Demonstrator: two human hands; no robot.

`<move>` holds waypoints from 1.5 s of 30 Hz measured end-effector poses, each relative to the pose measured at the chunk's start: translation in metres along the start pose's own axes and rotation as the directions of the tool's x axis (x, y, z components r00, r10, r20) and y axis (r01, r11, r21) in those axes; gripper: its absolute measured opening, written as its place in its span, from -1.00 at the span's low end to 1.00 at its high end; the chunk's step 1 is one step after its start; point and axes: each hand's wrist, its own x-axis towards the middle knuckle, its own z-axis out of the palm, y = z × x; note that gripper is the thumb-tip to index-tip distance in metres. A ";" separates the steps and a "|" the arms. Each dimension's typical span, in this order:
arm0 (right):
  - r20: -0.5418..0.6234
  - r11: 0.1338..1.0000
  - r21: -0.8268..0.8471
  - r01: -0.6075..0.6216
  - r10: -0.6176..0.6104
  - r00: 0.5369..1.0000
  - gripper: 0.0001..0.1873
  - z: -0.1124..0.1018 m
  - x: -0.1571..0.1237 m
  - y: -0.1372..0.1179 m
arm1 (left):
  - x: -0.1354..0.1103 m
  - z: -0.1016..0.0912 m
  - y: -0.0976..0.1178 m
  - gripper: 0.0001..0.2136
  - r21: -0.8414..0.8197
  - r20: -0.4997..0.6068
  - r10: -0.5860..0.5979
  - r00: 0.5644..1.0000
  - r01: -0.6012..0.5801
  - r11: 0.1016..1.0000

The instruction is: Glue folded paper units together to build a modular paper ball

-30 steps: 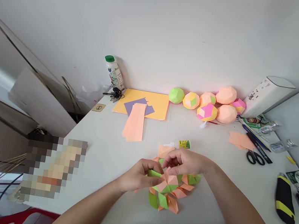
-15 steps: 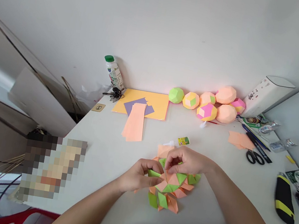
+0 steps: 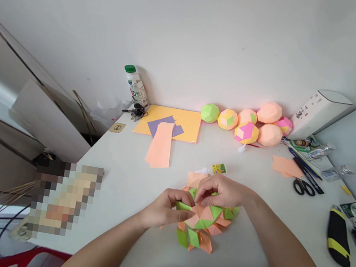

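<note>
Pinching the paper cluster [image 3: 204, 217] at left, the left hand [image 3: 165, 206] seemingly steadies it for joining; the right hand [image 3: 217, 192], fingertips narrow, contents unclear, needs careful alignment.

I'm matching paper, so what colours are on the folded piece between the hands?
The folded piece shows peach and green, best in the head view.

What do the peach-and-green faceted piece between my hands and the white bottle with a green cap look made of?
Faceted piece: probably matte paper, given its crisp creases and flat facets. White bottle: likely smooth plastic, judging by its shape and solid green cap, though printing covers much.
</note>
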 end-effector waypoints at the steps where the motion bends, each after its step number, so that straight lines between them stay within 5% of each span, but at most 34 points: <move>1: 0.006 1.000 0.002 0.005 -0.005 1.000 -0.86 0.000 0.000 0.000 | 0.000 0.000 0.000 -0.83 0.001 0.000 -0.001 1.000 0.001 1.000; 45: 0.082 0.995 0.103 -0.010 0.001 0.997 -0.90 -0.003 -0.004 -0.002 | 0.002 -0.001 -0.002 -0.91 -0.009 0.020 0.012 1.000 -0.012 1.000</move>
